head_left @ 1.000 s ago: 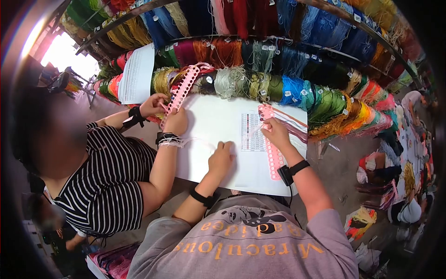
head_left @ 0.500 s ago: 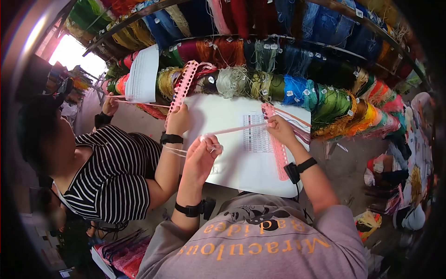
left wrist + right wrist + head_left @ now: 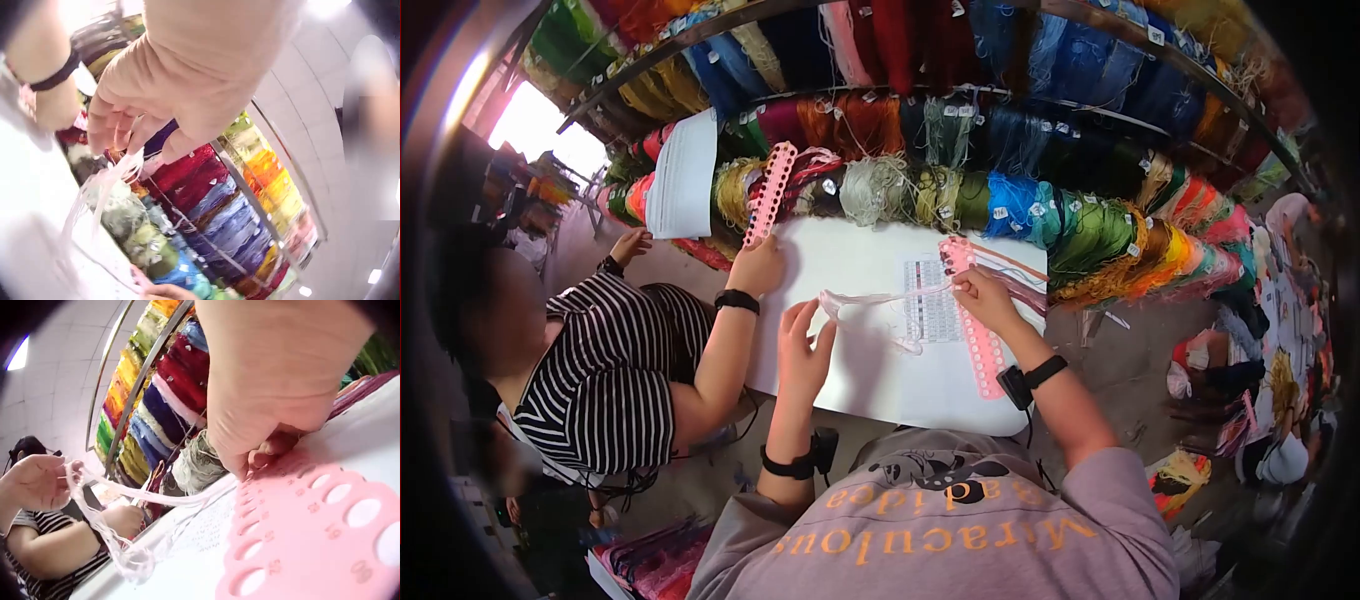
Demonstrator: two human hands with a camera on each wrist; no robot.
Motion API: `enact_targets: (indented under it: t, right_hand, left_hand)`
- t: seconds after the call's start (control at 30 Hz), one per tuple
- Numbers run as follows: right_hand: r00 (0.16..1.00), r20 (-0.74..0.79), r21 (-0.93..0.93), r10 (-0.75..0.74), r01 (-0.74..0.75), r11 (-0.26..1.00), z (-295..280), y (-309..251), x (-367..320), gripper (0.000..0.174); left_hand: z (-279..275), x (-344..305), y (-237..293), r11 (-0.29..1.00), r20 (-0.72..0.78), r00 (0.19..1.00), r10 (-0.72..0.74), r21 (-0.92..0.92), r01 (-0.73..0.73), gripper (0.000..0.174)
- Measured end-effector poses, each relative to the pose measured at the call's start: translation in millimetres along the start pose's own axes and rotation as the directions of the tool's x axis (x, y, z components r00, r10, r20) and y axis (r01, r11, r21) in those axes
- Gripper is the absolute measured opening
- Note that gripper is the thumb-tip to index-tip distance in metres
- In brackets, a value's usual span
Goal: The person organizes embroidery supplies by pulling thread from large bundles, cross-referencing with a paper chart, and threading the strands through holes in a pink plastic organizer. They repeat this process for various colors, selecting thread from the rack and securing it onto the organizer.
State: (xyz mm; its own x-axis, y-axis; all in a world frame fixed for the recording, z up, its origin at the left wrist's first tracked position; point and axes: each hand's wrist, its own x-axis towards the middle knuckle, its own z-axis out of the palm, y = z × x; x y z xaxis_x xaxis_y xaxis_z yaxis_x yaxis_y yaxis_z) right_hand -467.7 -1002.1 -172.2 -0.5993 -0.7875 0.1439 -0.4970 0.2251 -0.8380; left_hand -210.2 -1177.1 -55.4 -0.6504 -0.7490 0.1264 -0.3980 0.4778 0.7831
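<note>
A bundle of pale pink thread (image 3: 880, 298) stretches between my two hands above the white tabletop (image 3: 865, 395). At its left end, my left hand (image 3: 802, 350) is raised with the strands caught at its curled fingertips; in the left wrist view, loose pink loops (image 3: 112, 178) hang below them. My right hand (image 3: 990, 300) pinches the other end at the edge of a pink thread card (image 3: 980, 350) with numbered holes. The right wrist view shows those fingertips against the card's far part (image 3: 300, 544), the thumb partly hidden. Brown, blue and maroon threads (image 3: 1022, 288) trail right from the card.
A printed chart (image 3: 930, 318) lies beside the card. On my left, a person in a striped top (image 3: 615, 390) holds another pink card (image 3: 772, 195). Racks of coloured thread skeins (image 3: 880, 190) rise behind the table, with a paper sheet (image 3: 683, 180) hanging there.
My left hand has risen from the tabletop and moved left, drawing the pink thread out. My right hand stays at the card. The neighbour's far hand has moved off their card.
</note>
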Motion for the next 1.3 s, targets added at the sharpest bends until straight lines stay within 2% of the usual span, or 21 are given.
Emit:
enact_targets:
  t: [0.03, 0.1, 0.13, 0.17, 0.23, 0.27, 0.33, 0.37, 0.47, 0.67, 0.73, 0.87, 0.93, 0.97, 1.03, 1.07, 1.13, 1.17, 1.2, 1.27, 1.3]
  right_hand:
    - [0.997, 0.044, 0.093, 0.057, -0.061, 0.994, -4, -1, 2, 0.017]
    - [0.995, 0.030, 0.160, 0.092, -0.095, 0.982, -22, -12, 6, 0.017]
    - [0.992, 0.031, 0.228, 0.121, -0.125, 0.966, -32, -18, 9, 0.017]
    - [0.997, -0.016, 0.246, 0.077, -0.071, 0.967, -44, -17, 15, 0.018]
    - [0.989, -0.137, 0.344, 0.054, -0.003, 0.939, -70, -13, 33, 0.016]
    - [0.982, -0.154, 0.381, 0.111, -0.045, 0.924, -90, -25, 42, 0.014]
    - [0.957, -0.267, 0.368, 0.114, -0.008, 0.930, -119, -11, 65, 0.013]
    - [0.950, -0.298, 0.296, 0.094, -0.001, 0.955, -134, -10, 78, 0.011]
    - [0.931, -0.320, 0.225, 0.177, -0.107, 0.968, -162, 7, 120, 0.014]
    - [0.939, -0.219, 0.176, 0.267, -0.231, 0.957, -159, 53, 193, 0.016]
    - [0.872, -0.169, 0.276, 0.459, -0.405, 0.872, -151, 59, 210, 0.014]
    - [0.828, -0.101, 0.311, 0.552, -0.501, 0.808, -145, 64, 232, 0.012]
    - [0.802, -0.044, 0.417, 0.596, -0.527, 0.740, -144, 65, 235, 0.012]
    - [0.805, -0.042, 0.416, 0.592, -0.524, 0.743, -146, 66, 236, 0.012]
    - [0.805, -0.022, 0.596, 0.592, -0.465, 0.655, -148, 69, 234, 0.011]
    - [0.807, -0.021, 0.593, 0.590, -0.465, 0.657, -149, 61, 229, 0.011]
    - [0.835, -0.110, 0.781, 0.539, -0.263, 0.566, -158, 28, 210, 0.009]
    - [0.848, -0.181, 0.756, 0.498, -0.204, 0.622, -160, 11, 199, 0.009]
    - [0.850, -0.183, 0.754, 0.494, -0.202, 0.626, -164, 4, 188, 0.009]
    - [0.928, -0.279, 0.578, 0.246, -0.042, 0.815, -170, -10, 164, 0.010]
    - [0.927, -0.301, 0.516, 0.223, -0.038, 0.856, -168, -34, 145, 0.010]
  left_hand:
    - [-3, -4, -5, 1.000, 0.007, 1.000, 0.010, -0.001, -0.010, 0.038]
    - [-7, -12, -16, 0.910, 0.017, 0.984, 0.178, 0.377, -0.171, 0.042]
    - [-9, -15, -18, 0.912, 0.022, 0.983, 0.183, 0.371, -0.178, 0.042]
    - [-11, -19, -18, 0.954, 0.049, 0.995, 0.083, 0.284, -0.094, 0.041]
    - [-11, -24, -20, 0.972, 0.078, 0.997, 0.009, 0.235, -0.027, 0.040]
    - [-11, -26, -21, 0.977, 0.093, 0.995, -0.028, 0.213, 0.008, 0.039]
    - [-13, -27, -17, 0.977, 0.095, 0.995, -0.009, 0.212, -0.011, 0.037]
    - [-13, -27, -15, 0.977, 0.095, 0.996, -0.003, 0.211, -0.017, 0.036]
    - [-11, -26, -8, 0.982, 0.107, 0.994, 0.013, 0.188, -0.033, 0.033]
    - [-6, -30, 8, 0.988, 0.118, 0.993, 0.005, 0.155, -0.024, 0.030]
    - [-7, -35, 9, 0.981, 0.125, 0.992, 0.026, 0.189, -0.050, 0.030]
    - [-11, -46, 8, 0.986, 0.151, 0.988, -0.043, 0.166, 0.018, 0.033]
    - [-13, -51, 9, 0.986, 0.161, 0.984, -0.072, 0.161, 0.046, 0.033]
    - [-14, -52, 9, 0.986, 0.164, 0.983, -0.079, 0.157, 0.053, 0.033]
    - [-15, -54, 10, 0.987, 0.157, 0.984, -0.085, 0.149, 0.061, 0.032]
    - [-15, -55, 10, 0.987, 0.154, 0.984, -0.088, 0.145, 0.066, 0.032]
    - [-15, -54, 13, 0.988, 0.164, 0.980, -0.109, 0.124, 0.089, 0.032]
    - [-14, -53, 14, 0.989, 0.167, 0.979, -0.115, 0.116, 0.097, 0.031]
    - [-13, -51, 15, 0.990, 0.179, 0.979, -0.095, 0.118, 0.074, 0.031]
    - [-9, -47, 17, 0.992, 0.189, 0.979, -0.072, 0.115, 0.051, 0.031]
    - [-5, -44, 20, 0.997, 0.208, 0.977, -0.040, 0.077, 0.024, 0.030]
